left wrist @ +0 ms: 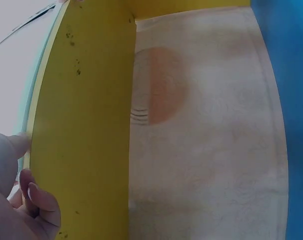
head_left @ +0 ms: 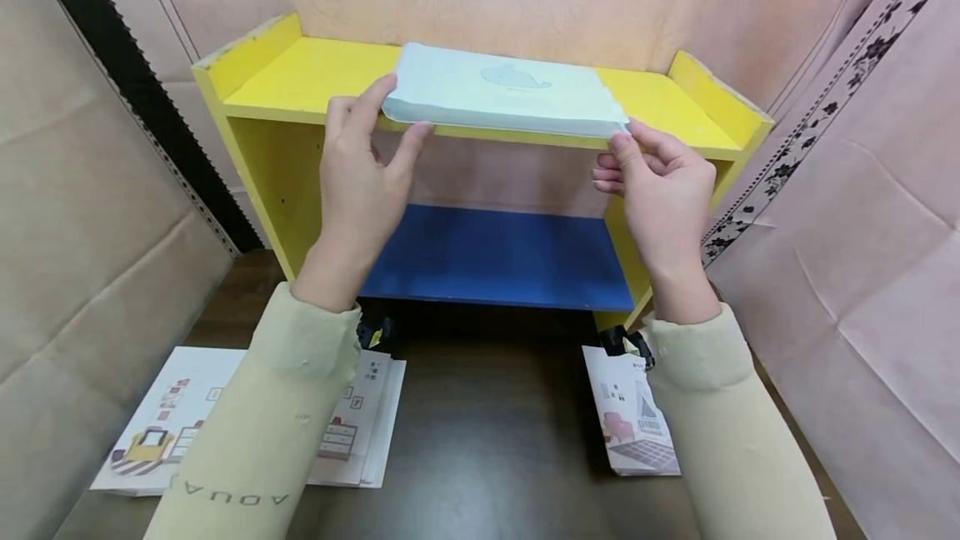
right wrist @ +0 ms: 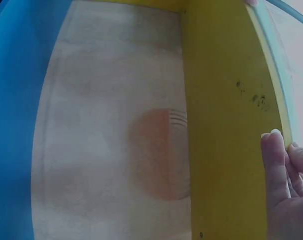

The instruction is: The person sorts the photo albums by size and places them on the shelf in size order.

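Observation:
A light blue, flat, soft-looking pack (head_left: 510, 94) printed with a whale lies across the top of a yellow shelf unit (head_left: 330, 73), its near side along the front edge. My left hand (head_left: 363, 165) holds its left front corner, thumb at the front and index finger at the left end. With thumb and index finger, my right hand (head_left: 660, 177) pinches the right front corner. In the left wrist view the left fingers (left wrist: 44, 202) curl under the yellow board's edge. Right fingers (right wrist: 274, 165) reach beneath that board in the right wrist view.
A blue lower shelf (head_left: 495, 257) spans the unit. On the dark table (head_left: 480, 440), white printed packs or booklets (head_left: 165, 415) lie at left, partly behind my left sleeve. Another white printed pack (head_left: 630, 415) lies at right. Pale curtains (head_left: 847, 273) enclose the sides.

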